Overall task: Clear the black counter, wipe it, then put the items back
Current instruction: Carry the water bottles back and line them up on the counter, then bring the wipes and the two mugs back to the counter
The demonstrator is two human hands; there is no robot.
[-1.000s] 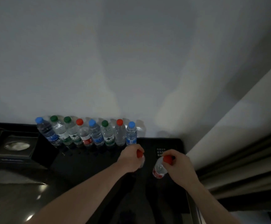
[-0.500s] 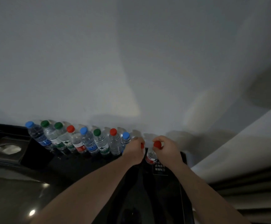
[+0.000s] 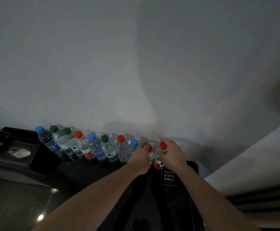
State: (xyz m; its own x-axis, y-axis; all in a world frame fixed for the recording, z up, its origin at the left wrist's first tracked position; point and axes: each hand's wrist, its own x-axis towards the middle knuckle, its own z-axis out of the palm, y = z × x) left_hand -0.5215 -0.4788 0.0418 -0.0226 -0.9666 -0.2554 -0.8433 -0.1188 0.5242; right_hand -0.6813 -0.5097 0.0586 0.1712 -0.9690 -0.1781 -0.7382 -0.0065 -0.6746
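Several water bottles [image 3: 92,149] with blue, green and red caps stand in a row along the wall on the black counter [image 3: 89,170]. At the row's right end my left hand [image 3: 140,158] grips the neck of a red-capped bottle [image 3: 151,155], which it mostly hides. Right beside it my right hand [image 3: 173,156] holds another red-capped bottle [image 3: 158,160] by its neck; this one has a red label. Both held bottles stand upright, close to the wall and almost touching each other.
A black tissue box [image 3: 19,154] sits at the counter's left end. A small black sign with white characters [image 3: 169,177] lies on the counter under my right wrist. A pale curtain [image 3: 252,164] hangs at the right. The grey wall [image 3: 135,64] rises behind.
Both hands have carried their red-capped bottles from the middle of the counter back to the wall, at the right end of the row, and brought them closer together.
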